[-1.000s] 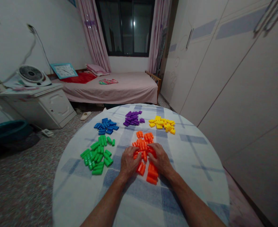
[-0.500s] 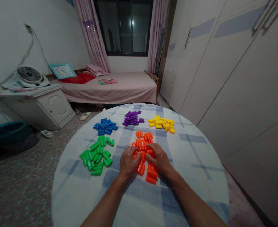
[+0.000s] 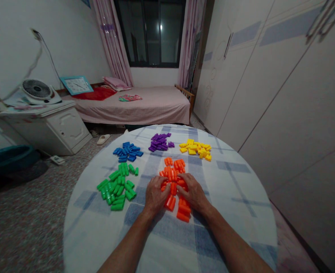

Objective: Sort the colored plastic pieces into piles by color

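Barely anything has shifted since the earlier frame: in the head view, the left hand and right hand sit in nearly the same spots, side by side on a heap of orange plastic pieces near the middle of the round tabletop, which is covered by a blue-checked cloth. Their fingers curl down onto the heap, slightly spread; whether they clamp any piece cannot be told. More orange pieces lie just below the hands. Green pieces lie just left of the heap, with blue pieces, purple pieces and yellow pieces farther across the cloth. Beyond the tabletop stand a pink-covered bed, a white bedside cabinet carrying a fan, and a tall white wardrobe on the right.
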### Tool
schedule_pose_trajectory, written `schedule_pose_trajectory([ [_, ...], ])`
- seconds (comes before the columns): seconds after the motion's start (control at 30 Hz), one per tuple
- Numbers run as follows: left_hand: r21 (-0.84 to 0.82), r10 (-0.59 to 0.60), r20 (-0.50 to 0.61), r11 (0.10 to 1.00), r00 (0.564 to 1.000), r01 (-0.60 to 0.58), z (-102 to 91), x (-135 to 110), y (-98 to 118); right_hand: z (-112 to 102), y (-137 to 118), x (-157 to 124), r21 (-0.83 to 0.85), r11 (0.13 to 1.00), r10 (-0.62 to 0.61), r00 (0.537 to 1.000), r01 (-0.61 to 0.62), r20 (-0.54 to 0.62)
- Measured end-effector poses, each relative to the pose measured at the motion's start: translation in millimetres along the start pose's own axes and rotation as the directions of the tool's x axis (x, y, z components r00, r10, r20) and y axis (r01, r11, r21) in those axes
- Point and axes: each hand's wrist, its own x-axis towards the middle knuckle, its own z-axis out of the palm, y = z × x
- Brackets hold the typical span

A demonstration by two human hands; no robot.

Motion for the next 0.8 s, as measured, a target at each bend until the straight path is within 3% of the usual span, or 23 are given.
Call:
schedule_pose_trajectory([
  [0.8, -0.005, 0.005, -0.009, 1.000, 1.000, -0.005, -2.7, 1.6, 3.2, -0.5, 2.0, -1.1, -0.001, 0.999, 0.035, 0.998, -0.035, 0.046],
])
